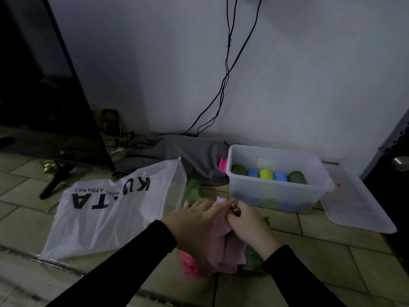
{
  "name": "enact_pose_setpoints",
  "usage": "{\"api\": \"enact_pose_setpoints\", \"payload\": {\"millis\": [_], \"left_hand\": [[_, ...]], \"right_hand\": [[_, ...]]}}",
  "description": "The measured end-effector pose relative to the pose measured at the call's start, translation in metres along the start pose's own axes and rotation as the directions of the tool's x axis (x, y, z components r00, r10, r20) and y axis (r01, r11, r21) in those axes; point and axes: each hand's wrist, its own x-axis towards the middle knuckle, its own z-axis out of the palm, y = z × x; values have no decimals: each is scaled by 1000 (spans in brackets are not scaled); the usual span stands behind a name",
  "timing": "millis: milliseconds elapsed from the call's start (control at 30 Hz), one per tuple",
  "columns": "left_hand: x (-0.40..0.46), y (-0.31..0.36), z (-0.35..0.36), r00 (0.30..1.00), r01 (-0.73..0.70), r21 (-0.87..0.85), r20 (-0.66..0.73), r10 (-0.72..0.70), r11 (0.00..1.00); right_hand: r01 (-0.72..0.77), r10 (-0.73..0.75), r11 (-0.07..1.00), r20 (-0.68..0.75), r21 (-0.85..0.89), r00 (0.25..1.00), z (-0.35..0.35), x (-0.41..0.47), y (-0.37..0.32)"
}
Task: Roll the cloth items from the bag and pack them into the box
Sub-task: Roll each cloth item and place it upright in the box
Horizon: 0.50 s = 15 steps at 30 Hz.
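A white printed bag [106, 209] lies flat on the tiled floor [309, 251], left of a clear box [276, 196] holding rolled cloths [269, 173]. Both hands, left hand [197, 220] and right hand [247, 220], pinch the pink cloth's [232, 251] top edge together, just before the box.

Dim, cool-toned indoor scene with soft, diffuse light and only faint shadows; the wall [287, 74] is the brightest surface, while the dark panel [33, 74] at left falls into near-black. Wide-angle distortion bends straight lines toward the edges. Detail is soft and slightly smeared throughout, with no glare.
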Motion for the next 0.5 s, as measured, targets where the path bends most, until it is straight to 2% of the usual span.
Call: {"api": "enact_pose_setpoints", "payload": {"millis": [133,267,300,400,500], "left_hand": [[11,-1,4,1000,3,36,-28,-2,999],[18,-8,3,997,42,-45,-67,-45,998],[20,-9,4,996,55,-66,-67,-59,996],[22,-14,8,994,76,-99,-66,-83,992],[19,-15,6,997,50,-134,-48,-57,990]], "right_hand": [[-26,29,999,-107,38,994,-6,5,2],[-104,154,927,-111,360,982,-10,10,-6],[-116,154,923,-75,367,985,-11,12,-9],[-95,91,967,28,235,995,-9,16,-10],[-45,45,990,-1,132,999,-7,22,-5]]}}
